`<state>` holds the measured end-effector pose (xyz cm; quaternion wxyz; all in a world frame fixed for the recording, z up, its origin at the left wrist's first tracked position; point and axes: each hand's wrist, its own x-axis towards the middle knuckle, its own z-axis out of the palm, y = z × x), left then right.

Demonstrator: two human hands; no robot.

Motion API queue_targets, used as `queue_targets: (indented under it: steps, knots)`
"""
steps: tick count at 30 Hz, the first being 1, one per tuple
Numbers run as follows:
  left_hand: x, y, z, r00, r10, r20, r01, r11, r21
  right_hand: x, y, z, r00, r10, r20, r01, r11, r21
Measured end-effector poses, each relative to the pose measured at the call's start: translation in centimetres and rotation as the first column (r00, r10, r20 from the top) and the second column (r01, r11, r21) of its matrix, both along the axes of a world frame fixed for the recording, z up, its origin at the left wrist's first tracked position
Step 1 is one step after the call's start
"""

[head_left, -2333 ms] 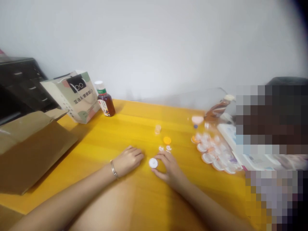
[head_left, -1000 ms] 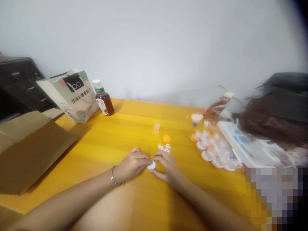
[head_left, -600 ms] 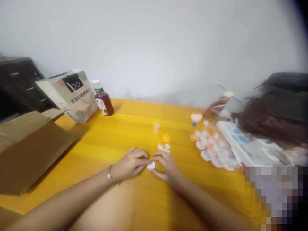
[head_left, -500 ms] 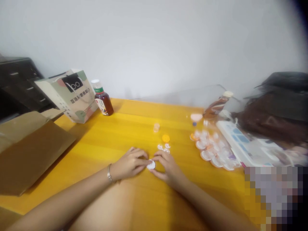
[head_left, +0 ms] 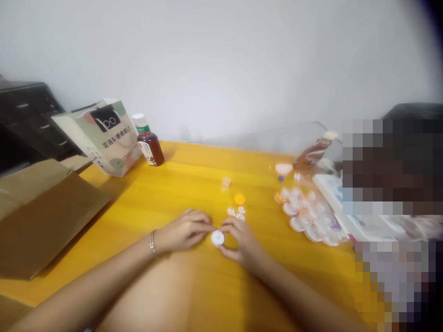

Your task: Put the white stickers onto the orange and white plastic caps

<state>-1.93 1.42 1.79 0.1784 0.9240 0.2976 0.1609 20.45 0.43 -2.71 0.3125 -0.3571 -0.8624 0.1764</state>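
A small white round disc point(head_left: 218, 238) with a faint raised pattern lies at the middle of the table's near part. Thumb and forefinger of my right hand point(head_left: 242, 242) grip it by its right side. My left hand point(head_left: 187, 230), with a bangle at the wrist, reaches in from the left. Its forefinger is stretched to the disc's upper edge and the thumb is apart from it, holding nothing. Just beyond the fingers lie several small white cut-out pieces point(head_left: 241, 216). Behind those are an orange disc point(head_left: 239, 199) and a small clear container point(head_left: 226, 183).
At the right, clear round cases point(head_left: 308, 216) lie clustered beside a white tray point(head_left: 328, 189). A tilted brown bottle point(head_left: 309, 154) stands behind. To the left are a cardboard box point(head_left: 51, 221), a paper bag point(head_left: 117, 147) and a dark drink bottle point(head_left: 151, 148) on the yellow table point(head_left: 180, 184).
My left hand has drawn back slightly to the left, its fingertip moving off the disc's face to the edge. More of the disc shows. The right hand keeps its grip.
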Motion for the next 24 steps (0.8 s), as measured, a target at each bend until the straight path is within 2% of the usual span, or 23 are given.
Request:
queue_targets:
  steps: [5, 8, 12, 19, 24]
  knots:
    - [-1.4, 0.6, 0.8, 0.998, 0.061, 0.024, -0.057, 0.99, -0.132, 0.0, 0.0, 0.1, 1.0, -0.008, -0.01, 0.008, 1.0, -0.007]
    - [-1.6, 0.7, 0.5, 0.996, 0.09, -0.014, -0.091, 0.973, -0.212, 0.1, 0.0, 0.1, 1.0, -0.023, -0.009, 0.023, 1.0, -0.004]
    - [-1.2, 0.6, 0.3, 0.994, 0.099, -0.04, -0.106, 0.962, -0.252, 0.1, 0.1, 0.1, 1.0, -0.027, -0.002, 0.027, 1.0, 0.001]
    - [-0.6, 0.1, 1.1, 0.997, 0.054, -0.058, -0.062, 0.985, -0.158, 0.1, 0.0, 0.3, 1.0, -0.018, -0.001, 0.018, 0.999, -0.029]
    - [-0.2, -0.4, 0.7, 0.988, 0.102, -0.116, -0.109, 0.992, -0.056, 0.0, -0.1, 0.3, 1.0, -0.017, -0.005, 0.017, 1.0, -0.016]
